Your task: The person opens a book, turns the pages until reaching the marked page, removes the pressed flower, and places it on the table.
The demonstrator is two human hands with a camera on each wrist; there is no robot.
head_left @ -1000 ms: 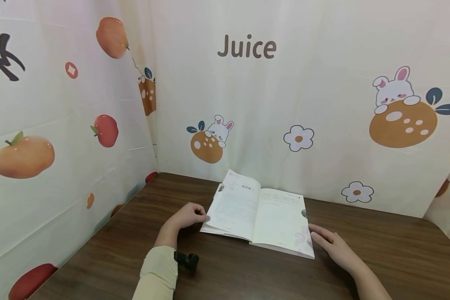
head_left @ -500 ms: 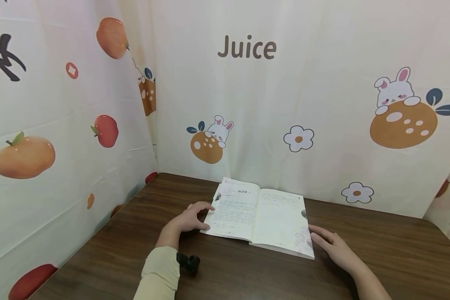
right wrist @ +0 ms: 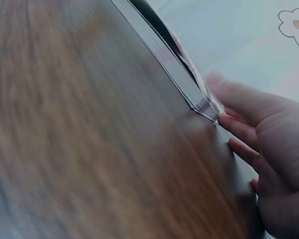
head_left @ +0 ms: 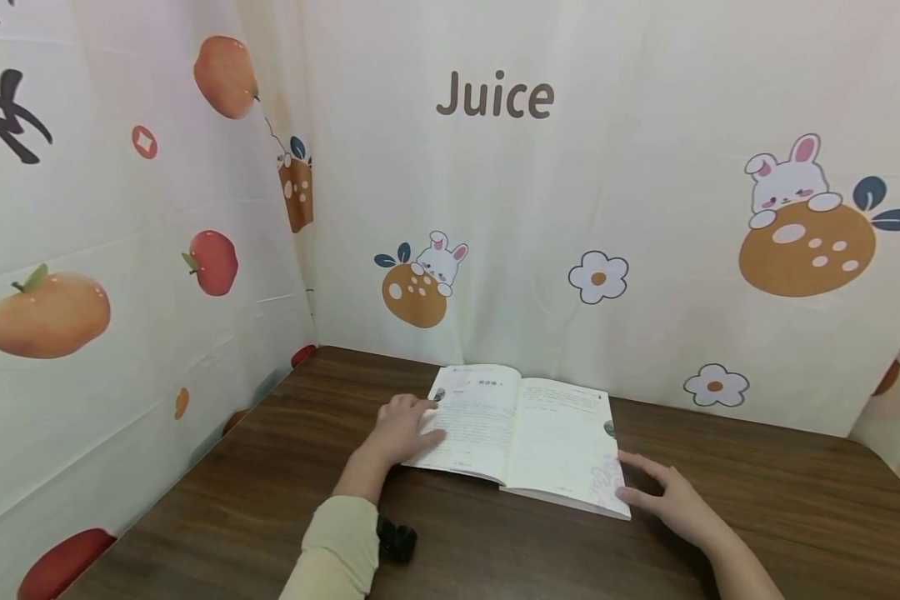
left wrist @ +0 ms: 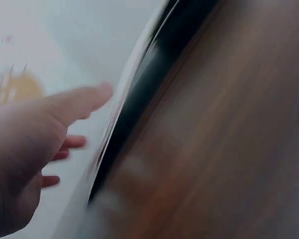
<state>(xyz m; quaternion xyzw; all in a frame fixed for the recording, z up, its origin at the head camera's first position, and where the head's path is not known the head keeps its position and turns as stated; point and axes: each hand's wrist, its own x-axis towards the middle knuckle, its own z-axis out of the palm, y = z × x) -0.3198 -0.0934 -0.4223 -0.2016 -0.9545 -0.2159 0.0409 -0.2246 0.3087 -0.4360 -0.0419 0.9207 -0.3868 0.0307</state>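
An open book (head_left: 551, 437) with white printed pages lies on the brown table, its spine pointing away from me. My left hand (head_left: 401, 429) is over the left page's outer edge, thumb stretched out above the print and fingers spread. In the left wrist view that hand (left wrist: 35, 134) appears beside the blurred page edge, holding nothing. At the other side my right hand (head_left: 675, 500) rests by the right page's outer edge with loosely extended fingers. The right wrist view shows its thumb (right wrist: 234, 94) at the book's corner and its fingertips along the side of the page block.
The dark wood table (head_left: 255, 517) runs up to a white curtain (head_left: 510, 208) printed with fruit, rabbits and flowers. A black wrist device (head_left: 397, 540) sits at my left sleeve (head_left: 337, 546).
The raised left page has come down flat. My left hand let go of it and moved rightward and away from me over the page; the right thumb shifted slightly down along the edge.
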